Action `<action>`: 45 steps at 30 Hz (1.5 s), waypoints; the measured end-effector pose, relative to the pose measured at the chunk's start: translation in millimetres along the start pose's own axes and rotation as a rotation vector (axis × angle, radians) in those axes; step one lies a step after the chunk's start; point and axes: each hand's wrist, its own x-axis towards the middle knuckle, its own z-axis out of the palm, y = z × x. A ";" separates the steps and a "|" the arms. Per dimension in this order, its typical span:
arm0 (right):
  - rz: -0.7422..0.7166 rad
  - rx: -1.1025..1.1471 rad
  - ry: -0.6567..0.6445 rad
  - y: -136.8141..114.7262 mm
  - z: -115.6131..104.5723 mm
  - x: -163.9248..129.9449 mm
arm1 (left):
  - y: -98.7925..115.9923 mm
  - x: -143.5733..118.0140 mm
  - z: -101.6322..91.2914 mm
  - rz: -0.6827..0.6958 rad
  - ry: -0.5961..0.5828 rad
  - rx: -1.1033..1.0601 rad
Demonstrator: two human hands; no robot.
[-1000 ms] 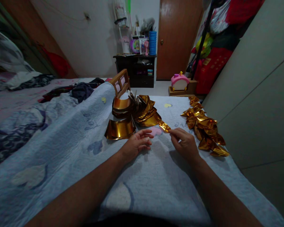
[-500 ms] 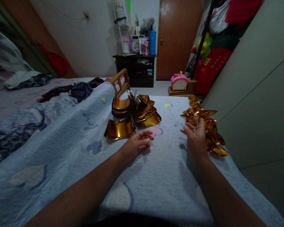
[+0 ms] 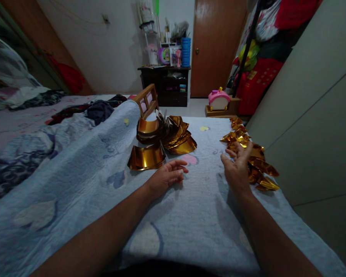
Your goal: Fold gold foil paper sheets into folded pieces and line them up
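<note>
My left hand [image 3: 169, 175] rests on the blue quilt with its fingers loosely bent and apart, holding nothing. Just beyond it lie curved sheets of shiny gold foil paper [image 3: 147, 157], and behind them a fanned stack of the same gold sheets [image 3: 181, 140]. On the right side, my right hand [image 3: 238, 167] is open, thumb and fingers spread. Folded, pointed gold foil pieces [image 3: 258, 153] lie in a row right behind and beside that hand, which hides part of them. Whether its fingertips touch a piece I cannot tell.
The quilt [image 3: 190, 223] covers the surface under both arms. A small wooden rail [image 3: 146, 100] stands behind the foil stack. A pale cabinet wall [image 3: 314, 127] borders the right side. Rumpled clothes [image 3: 99, 111] lie at the left. Further back are a dark shelf [image 3: 164, 86] and a pink toy [image 3: 219, 99].
My right hand has spread its fingers and shifted slightly. One pointed foil piece beside it has dropped lower onto the row. The left hand stays in place.
</note>
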 end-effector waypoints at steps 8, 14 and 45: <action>0.007 -0.086 -0.098 -0.1 1.2 -2.9 | -1.1 -5.0 4.1 0.296 0.096 0.357; 0.009 -0.130 -0.221 -5.9 3.5 -8.1 | 8.6 -14.2 2.3 0.636 0.305 0.841; -0.217 -0.592 -0.494 22.0 6.0 -8.2 | 20.3 12.3 -45.2 0.366 0.722 1.446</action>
